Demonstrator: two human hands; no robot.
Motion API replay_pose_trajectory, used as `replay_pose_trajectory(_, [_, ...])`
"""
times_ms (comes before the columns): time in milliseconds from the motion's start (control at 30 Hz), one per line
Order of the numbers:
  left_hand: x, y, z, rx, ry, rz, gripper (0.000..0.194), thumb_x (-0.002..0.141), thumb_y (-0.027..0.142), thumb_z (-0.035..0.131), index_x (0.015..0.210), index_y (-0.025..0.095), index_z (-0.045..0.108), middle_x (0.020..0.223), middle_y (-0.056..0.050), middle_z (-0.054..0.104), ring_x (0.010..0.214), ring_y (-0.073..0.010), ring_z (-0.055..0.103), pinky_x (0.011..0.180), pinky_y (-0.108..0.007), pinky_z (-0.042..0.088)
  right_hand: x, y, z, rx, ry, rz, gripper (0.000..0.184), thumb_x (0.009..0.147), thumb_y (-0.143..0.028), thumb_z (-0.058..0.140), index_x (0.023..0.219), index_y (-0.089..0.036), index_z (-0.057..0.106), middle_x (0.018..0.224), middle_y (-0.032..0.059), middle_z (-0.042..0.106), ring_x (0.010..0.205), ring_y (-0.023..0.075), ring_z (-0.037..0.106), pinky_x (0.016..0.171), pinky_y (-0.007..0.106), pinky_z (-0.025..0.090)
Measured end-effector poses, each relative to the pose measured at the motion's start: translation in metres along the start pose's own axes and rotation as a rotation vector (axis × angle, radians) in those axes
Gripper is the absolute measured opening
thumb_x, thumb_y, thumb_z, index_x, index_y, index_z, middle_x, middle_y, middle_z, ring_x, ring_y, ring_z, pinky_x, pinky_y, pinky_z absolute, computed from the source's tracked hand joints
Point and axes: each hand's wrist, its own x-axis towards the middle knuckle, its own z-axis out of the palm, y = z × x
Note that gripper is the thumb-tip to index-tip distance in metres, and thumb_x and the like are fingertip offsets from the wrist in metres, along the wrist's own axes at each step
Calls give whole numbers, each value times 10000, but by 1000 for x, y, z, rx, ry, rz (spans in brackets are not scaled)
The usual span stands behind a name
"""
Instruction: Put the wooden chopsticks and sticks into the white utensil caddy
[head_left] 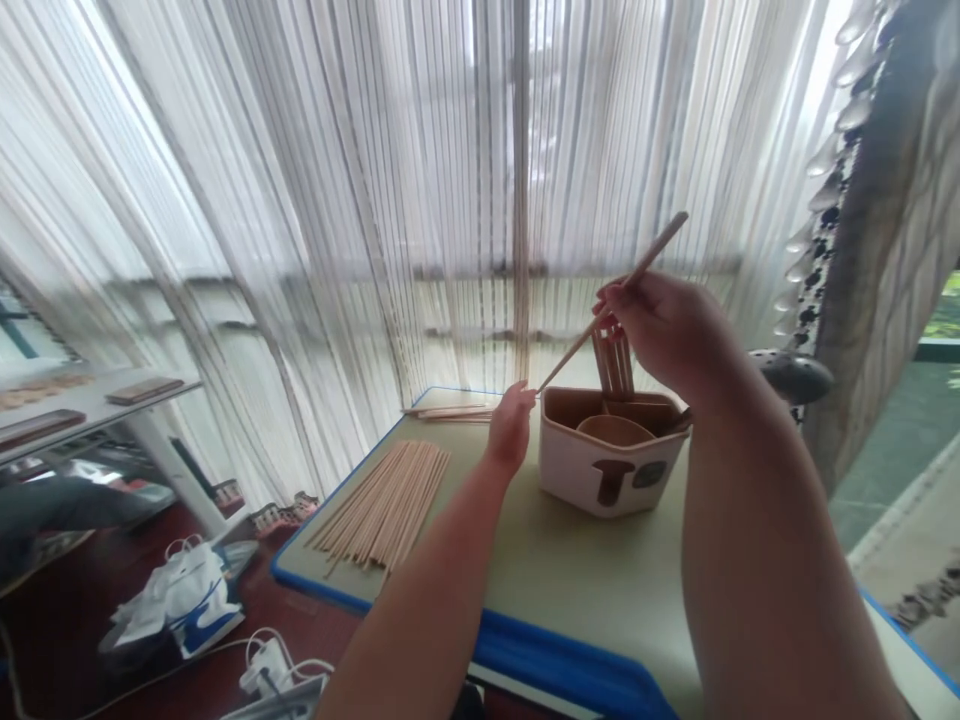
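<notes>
Pale striped curtains (322, 180) hang behind a light-topped table (570, 575) trimmed in blue. Over its far edge, from where I stand, a long stick (574, 350) slants between two bare hands. The left hand (512, 430) pinches its thin lower end in the fingertips; the right hand (664, 320) grips it higher up, the thick end poking out above the knuckles.

Right beneath, near the far edge, sits a holder (566, 470), white outside and brown within, divided inside. Its front carries a big brown mark (611, 480) shaped like a T, and beside that a dark patch (649, 473), its details too blurred to read. Brown slats (615, 368) rise at its far side under the right fingers; I can't tell whether they touch.

A fanned spread of sticks (386, 500) lies along the left edge, and a few loose sticks (454, 412) by the far left corner. Beyond that edge stands a white side table (161, 400), with a white bag (180, 595) and a power strip (268, 668) low down on the dark red floor (300, 620).
</notes>
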Motion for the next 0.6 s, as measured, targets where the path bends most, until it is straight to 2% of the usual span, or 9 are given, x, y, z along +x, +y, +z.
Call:
replay_pose_trajectory(100, [-6, 10, -3, -149, -135, 15, 552, 868, 512, 359, 1306, 176, 353, 1212, -128, 549, 1000, -196, 587, 779, -325, 497, -2, 2, -11, 85, 92, 2, 269, 849, -348, 476, 965, -161, 632, 787, 51, 666, 667, 129, 621, 574, 250, 495])
replay_pose_trajectory(200, [-13, 20, -6, -54, -189, 135, 846, 667, 566, 628, 1343, 177, 300, 1259, -157, 501, 1072, -259, 543, 842, -393, 481, -3, 4, -22, 175, 225, 34, 277, 852, -316, 479, 1013, -136, 615, 796, 62, 658, 651, 111, 620, 558, 225, 506])
replay_pose_trajectory(267, [-15, 26, -6, 49, -187, 205, 958, 549, 538, 729, 1340, 189, 316, 1272, -154, 488, 1131, -291, 497, 909, -437, 445, -3, 6, -29, 171, 313, 43, 279, 855, -299, 474, 1028, -128, 610, 784, 62, 652, 628, 102, 613, 543, 217, 505])
replay_pose_trajectory(400, [-15, 33, -7, 107, -188, 230, 915, 541, 494, 751, 1312, 194, 361, 1272, -144, 491, 1166, -303, 467, 961, -462, 405, -3, 11, -39, 167, 413, 45, 286, 844, -312, 491, 1010, -127, 631, 753, 55, 647, 563, 92, 591, 521, 223, 505])
replay_pose_trajectory(600, [-12, 37, -8, 76, -220, 196, 890, 534, 472, 762, 1286, 196, 374, 1210, -128, 541, 1075, -269, 538, 887, -416, 463, -6, 12, -55, 156, 378, 109, 284, 810, -328, 537, 977, -135, 663, 725, 59, 667, 575, 113, 604, 537, 240, 504])
